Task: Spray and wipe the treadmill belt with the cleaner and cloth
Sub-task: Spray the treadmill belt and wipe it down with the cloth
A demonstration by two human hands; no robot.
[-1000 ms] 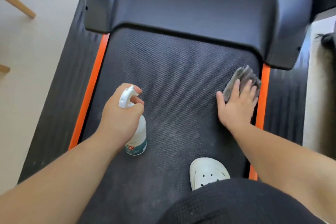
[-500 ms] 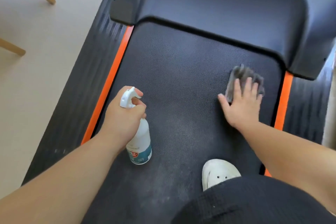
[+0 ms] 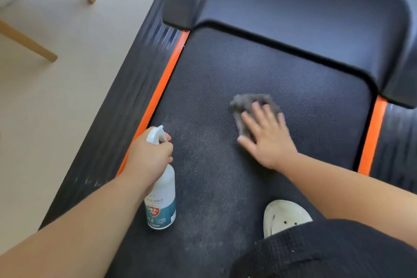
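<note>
The black textured treadmill belt [image 3: 304,101] fills the middle of the head view, with a pale dusty patch near its centre. My left hand [image 3: 149,158] grips the neck of a white spray bottle [image 3: 161,201] with a teal label, which stands upright on the belt near the left orange strip. My right hand [image 3: 266,140] lies flat with straight fingers, pressing a grey cloth [image 3: 246,106] onto the belt's middle. Part of the cloth is hidden under my fingers.
The dark motor cover [image 3: 304,13] rises at the belt's far end. Orange strips [image 3: 162,95] and ribbed black side rails [image 3: 117,119] flank the belt. My white shoe [image 3: 284,216] and black-clad knee sit at lower right. Wooden furniture legs [image 3: 33,45] stand on the beige floor at left.
My right hand has slid the cloth leftward from beside the right orange strip to the belt's middle. The left hand stays on the bottle. The view has shifted.
</note>
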